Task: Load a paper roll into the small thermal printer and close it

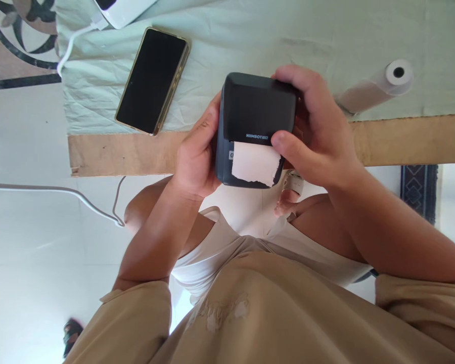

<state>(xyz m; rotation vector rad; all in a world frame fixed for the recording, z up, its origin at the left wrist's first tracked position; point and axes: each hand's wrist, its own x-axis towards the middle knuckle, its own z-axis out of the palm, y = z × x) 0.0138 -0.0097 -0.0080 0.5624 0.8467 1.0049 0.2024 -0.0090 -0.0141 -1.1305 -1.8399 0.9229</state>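
Between my two hands is a small black label printer [260, 108] marked NIIMBOT, raised over the table's front edge. A strip of white paper [255, 164] with a ragged torn end sticks out of its slot. My left hand [198, 151] grips the printer's left side, thumb along the edge. On the other side my right hand [316, 129] wraps round it, its thumb resting on the lid's lower right corner near the paper. The fingers beneath the printer are mostly hidden.
A dark-screened phone [152, 81] lies left of the printer on the pale green cloth [242, 35]. To the right stands a white paper roll [379, 87]. A white device [127, 10] with a cable sits at the back left. The table's wooden edge [125, 154] runs along the front.
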